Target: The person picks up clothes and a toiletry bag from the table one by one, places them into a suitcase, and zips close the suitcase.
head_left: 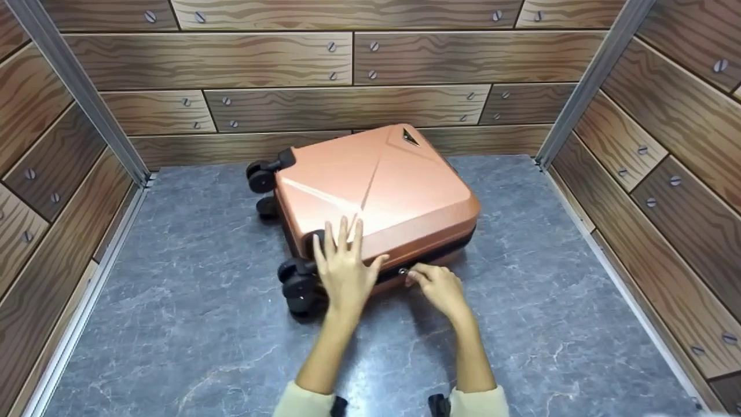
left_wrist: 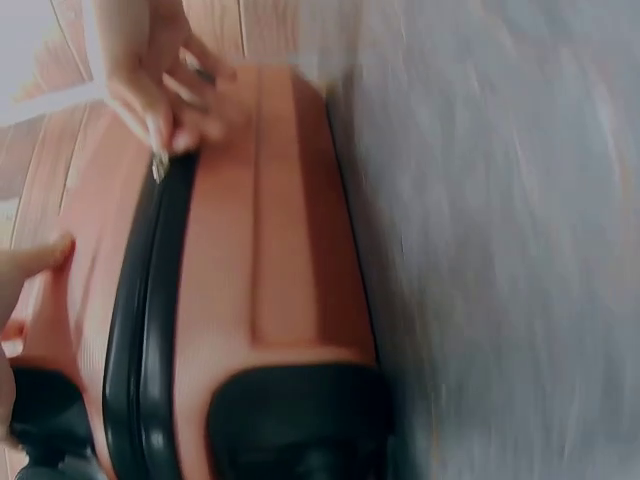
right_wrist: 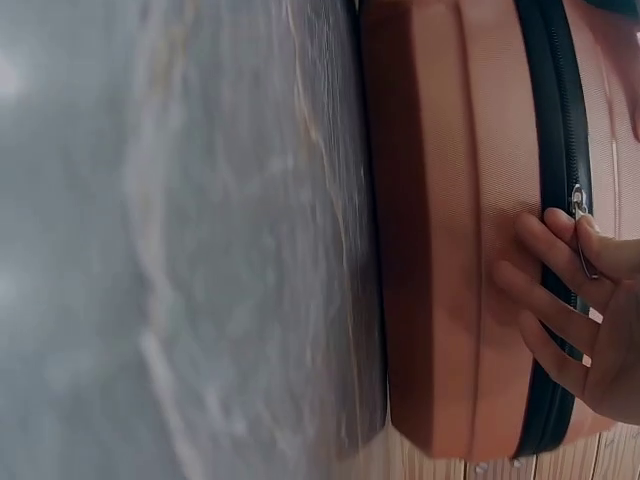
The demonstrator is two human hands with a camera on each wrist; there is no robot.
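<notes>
A rose-gold hard-shell suitcase (head_left: 405, 185) lies flat on the floor, its wheels (head_left: 298, 284) pointing left. My left hand (head_left: 344, 272) rests on its near left corner, fingers straight and spread over the top shell. A black zipper band (right_wrist: 555, 110) runs along the side facing me. On that band my right hand (head_left: 440, 286) pinches the metal zipper pull (right_wrist: 583, 240) between thumb and index finger; the other fingers lie near the lower shell. In the left wrist view, the zipper behind the pull looks closed.
Grey marbled flooring (head_left: 191, 301) surrounds the suitcase. Wood-patterned panels (head_left: 278, 58) stand at the back and both sides, joined by metal corner posts (head_left: 590, 81). The suitcase's far edge is near the back panel.
</notes>
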